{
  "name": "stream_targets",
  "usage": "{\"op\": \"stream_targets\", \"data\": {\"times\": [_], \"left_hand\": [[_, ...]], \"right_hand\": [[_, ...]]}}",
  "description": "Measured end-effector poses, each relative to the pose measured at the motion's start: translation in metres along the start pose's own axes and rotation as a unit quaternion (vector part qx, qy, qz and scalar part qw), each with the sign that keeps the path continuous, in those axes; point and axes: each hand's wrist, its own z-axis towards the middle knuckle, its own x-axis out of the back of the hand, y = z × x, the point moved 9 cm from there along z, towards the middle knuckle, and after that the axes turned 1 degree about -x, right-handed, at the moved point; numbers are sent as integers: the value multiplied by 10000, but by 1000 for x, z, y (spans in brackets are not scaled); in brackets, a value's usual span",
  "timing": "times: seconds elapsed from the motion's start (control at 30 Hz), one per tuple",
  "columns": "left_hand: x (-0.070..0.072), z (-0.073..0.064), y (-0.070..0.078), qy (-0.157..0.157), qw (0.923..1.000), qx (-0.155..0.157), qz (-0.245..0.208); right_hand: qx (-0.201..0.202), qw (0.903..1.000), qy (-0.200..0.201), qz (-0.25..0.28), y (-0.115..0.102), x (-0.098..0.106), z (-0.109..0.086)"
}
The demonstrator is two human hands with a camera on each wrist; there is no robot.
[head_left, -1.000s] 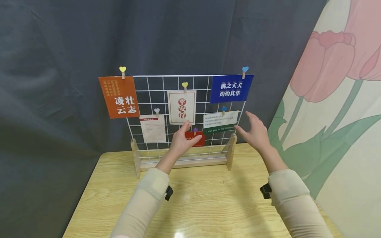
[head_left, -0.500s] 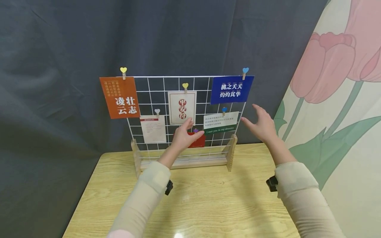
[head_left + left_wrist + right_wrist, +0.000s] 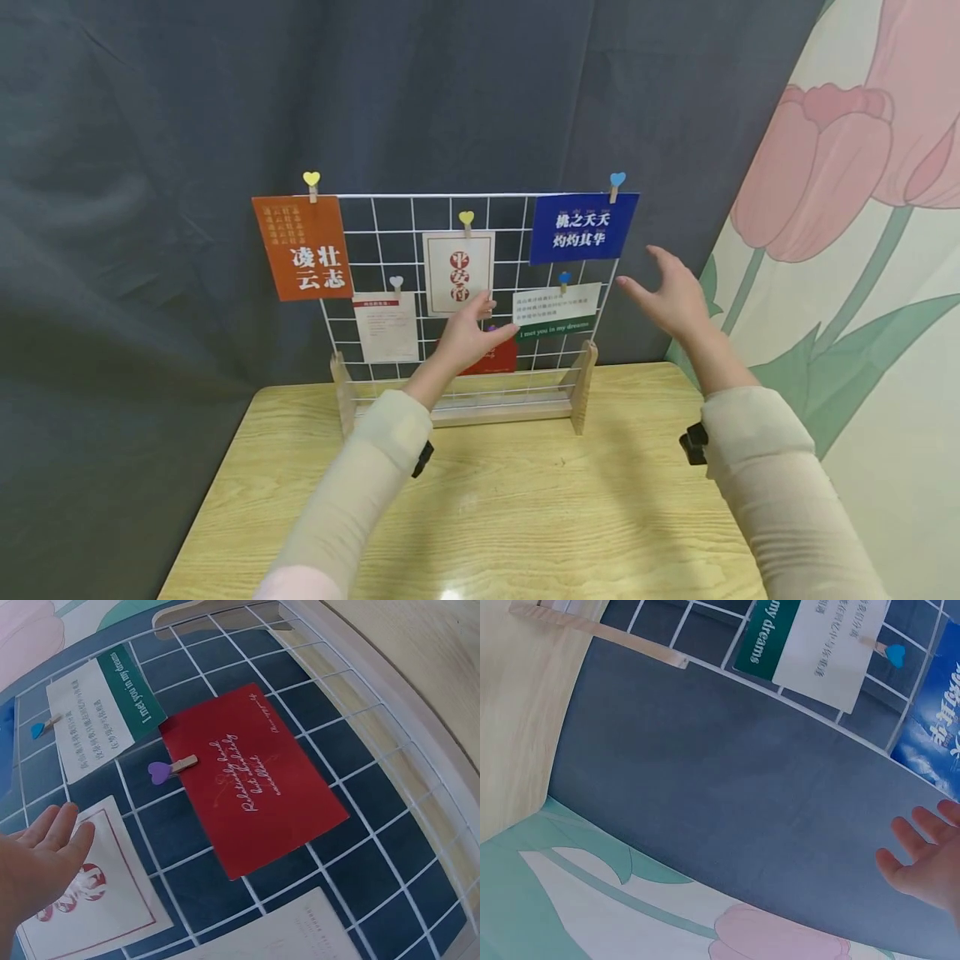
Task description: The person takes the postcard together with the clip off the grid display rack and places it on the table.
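1. A white wire rack [image 3: 412, 195] on wooden feet stands near the back edge of a wood-grain tabletop [image 3: 517, 508], before a dark curtain [image 3: 450, 92]. The tabletop stretches forward from it, beneath both arms.
2. The left hand [image 3: 465, 337] is raised at the rack's lower middle, fingers straight, thumb apart. It overlaps a red card [image 3: 255, 787] and a red-bordered white card [image 3: 442, 271], both clipped to the wires; contact cannot be told.
3. The right hand [image 3: 671, 300] hangs beyond the rack's right edge, a gap between them, fingers slightly spread, near a blue card [image 3: 585, 229].
4. Red card: "Relatively hard but absolutely", last word unclear. Red-bordered card: 平安符. Blue card: 桃之夭夭 灼灼其华.
5. Left, an orange card [image 3: 303, 250]: 凌云壮志. Right, a white-and-green card [image 3: 557, 310]: "I met you in my dreams".
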Motion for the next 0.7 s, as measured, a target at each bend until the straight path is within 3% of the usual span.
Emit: {"op": "stream_targets", "data": {"times": [0.17,0.7], "left_hand": [[-1,8,6,-142,9995,164,-240],[7,24,26,6,9991,56,-416]], "right_hand": [[-141,9997,33,216,-1,10,9],[-528,9972,-62,529,0,30,30]]}}
